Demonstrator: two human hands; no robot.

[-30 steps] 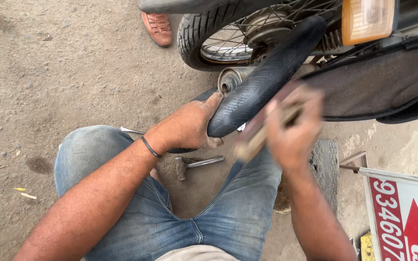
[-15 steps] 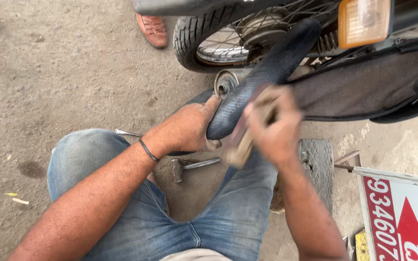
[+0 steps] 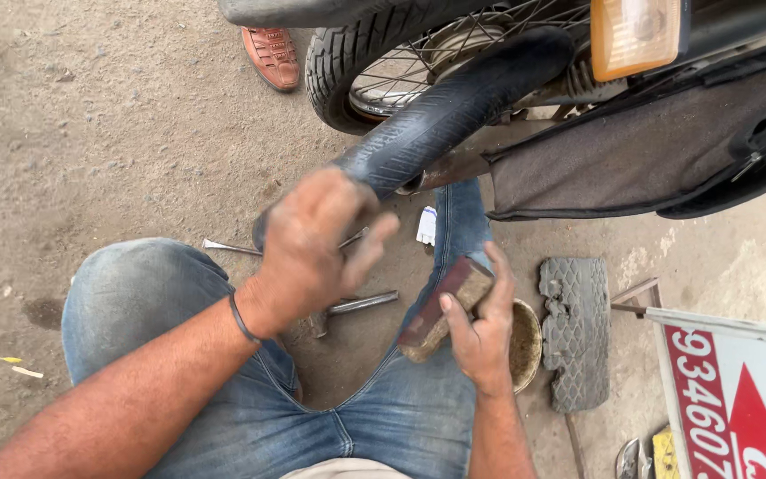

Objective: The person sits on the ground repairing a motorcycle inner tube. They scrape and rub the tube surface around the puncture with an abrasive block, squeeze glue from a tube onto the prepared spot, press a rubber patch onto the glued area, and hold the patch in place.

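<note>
While you squat by the motorcycle wheel (image 3: pixel 374 75), the tube (image 3: pixel 441 120) hangs between your knees.
Its long axis slants from upper right down to lower left, ending just above your left hand (image 3: pixel 316 244), the nearer one, blurred, fingers spread and gripping nothing. Your right hand (image 3: pixel 480 333), lower right of the tube and apart from it, is closed on a block (image 3: pixel 445 306). Beneath it sits a bowl (image 3: pixel 525 350), contents hidden; a tread piece (image 3: pixel 574 333) lies beside.

Inner tube (image 3: pixel 454 111) before wheel (image 3: pixel 383 66), tread piece (image 3: pixel 575 333) right of bowl (image 3: pixel 525 346)
</note>
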